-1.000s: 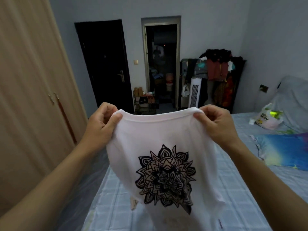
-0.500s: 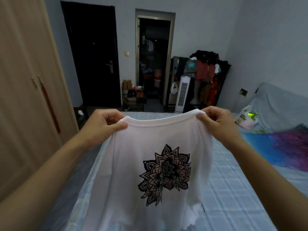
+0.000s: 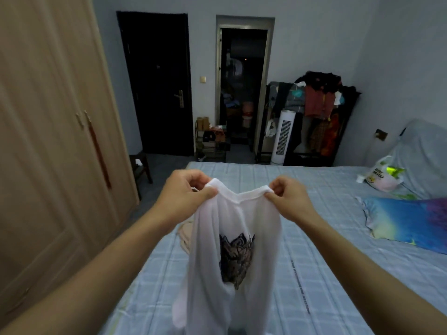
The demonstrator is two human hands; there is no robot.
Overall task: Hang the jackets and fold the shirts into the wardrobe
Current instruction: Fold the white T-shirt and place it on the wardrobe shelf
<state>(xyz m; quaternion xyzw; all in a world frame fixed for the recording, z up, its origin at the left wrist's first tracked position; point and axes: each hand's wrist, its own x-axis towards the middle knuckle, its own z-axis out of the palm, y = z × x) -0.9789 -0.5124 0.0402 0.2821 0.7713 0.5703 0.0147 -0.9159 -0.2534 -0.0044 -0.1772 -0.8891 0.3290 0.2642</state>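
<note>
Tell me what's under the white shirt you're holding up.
Beneath the white shirt, pinched by the left hand and right hand, lies the blue checked bed. A beige garment peeks out left; how far it extends is hidden.

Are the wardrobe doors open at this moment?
No. The wardrobe doors are closed, handles side by side, while both hands hold the white shirt over the bed.

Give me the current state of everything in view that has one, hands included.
left hand: pinching the shirt's top edge
right hand: pinching the shirt's top edge
white T-shirt: held up, hanging bunched over the bed, print creased
wardrobe doors: closed
black door: closed
doorway: open, dark inside
plastic bag: lying on the bed
</note>
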